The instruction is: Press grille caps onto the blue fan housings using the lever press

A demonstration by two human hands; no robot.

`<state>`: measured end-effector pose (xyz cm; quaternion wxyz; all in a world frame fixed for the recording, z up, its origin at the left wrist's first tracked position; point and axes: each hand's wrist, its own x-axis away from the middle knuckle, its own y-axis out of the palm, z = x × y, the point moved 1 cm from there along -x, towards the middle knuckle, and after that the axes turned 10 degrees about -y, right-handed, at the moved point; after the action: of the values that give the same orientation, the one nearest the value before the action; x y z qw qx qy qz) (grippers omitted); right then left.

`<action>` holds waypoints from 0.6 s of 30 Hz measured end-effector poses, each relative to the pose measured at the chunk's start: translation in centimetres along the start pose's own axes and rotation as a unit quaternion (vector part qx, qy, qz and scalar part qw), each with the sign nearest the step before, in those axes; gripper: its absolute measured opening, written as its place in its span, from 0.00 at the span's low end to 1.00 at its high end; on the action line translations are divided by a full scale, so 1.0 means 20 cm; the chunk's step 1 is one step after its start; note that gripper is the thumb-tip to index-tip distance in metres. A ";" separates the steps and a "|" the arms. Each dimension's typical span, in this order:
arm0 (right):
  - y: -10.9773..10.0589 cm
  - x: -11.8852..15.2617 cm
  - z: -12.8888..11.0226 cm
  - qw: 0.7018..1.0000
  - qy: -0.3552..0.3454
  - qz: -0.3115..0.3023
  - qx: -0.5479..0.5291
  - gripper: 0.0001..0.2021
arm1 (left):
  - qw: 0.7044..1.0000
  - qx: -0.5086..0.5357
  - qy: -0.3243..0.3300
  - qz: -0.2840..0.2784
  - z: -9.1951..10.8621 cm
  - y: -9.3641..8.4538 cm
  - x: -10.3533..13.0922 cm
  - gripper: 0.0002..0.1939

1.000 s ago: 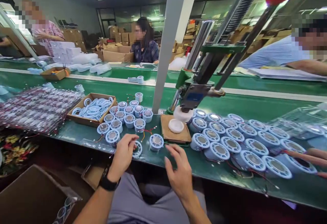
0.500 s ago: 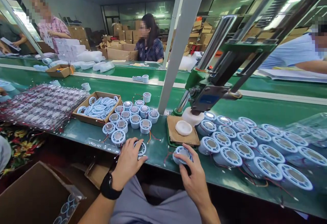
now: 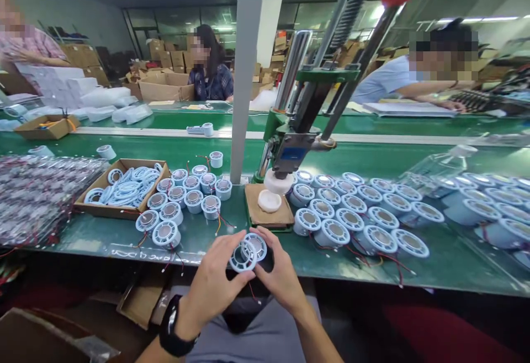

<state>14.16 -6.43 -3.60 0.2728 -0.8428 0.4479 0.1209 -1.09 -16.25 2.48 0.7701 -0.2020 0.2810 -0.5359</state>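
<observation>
My left hand (image 3: 213, 269) pinches a light-blue slotted ring (image 3: 243, 268) between thumb and fingers. Curled around a light-blue round housing (image 3: 259, 246) with a metal disc in its top is my right hand (image 3: 284, 275). The ring overlaps the left side of the housing; whether it is seated at all I cannot tell. Both are at the bench's front edge, just in front of a hand press (image 3: 293, 148). Under the press head, a white round seat (image 3: 269, 201) rests on a brown-covered base (image 3: 271, 218). A thin wire hangs below my hands.
Several wired housings (image 3: 166, 234) stand left of the press, and many more (image 3: 350, 219) fill the right. A cardboard box (image 3: 143, 204) holds loose rings. Wrapped parts (image 3: 37, 197) lie far left. A grey post (image 3: 244, 76) rises behind. Co-workers sit across the green bench (image 3: 356, 156).
My left hand has moved right with the ring, up to the housing in my right hand. Both hands are now together, and the view has turned to the right.
</observation>
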 end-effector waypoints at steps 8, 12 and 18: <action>-0.02 0.00 0.04 0.994 0.026 -0.009 -0.103 0.39 | 0.996 -0.012 0.003 -0.088 0.05 0.12 -0.16 0.41; -0.03 0.00 0.04 0.994 0.036 -0.013 -0.098 0.39 | 0.994 0.016 -0.041 -0.099 0.05 0.11 -0.16 0.41; -0.04 0.00 0.03 0.995 0.044 -0.024 -0.080 0.39 | 0.988 0.057 -0.102 -0.099 0.04 0.11 -0.18 0.41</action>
<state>14.84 -5.74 -3.90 0.1871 -0.8772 0.4276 0.1127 0.09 -12.15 2.49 0.7482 -0.2380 0.1487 -0.6012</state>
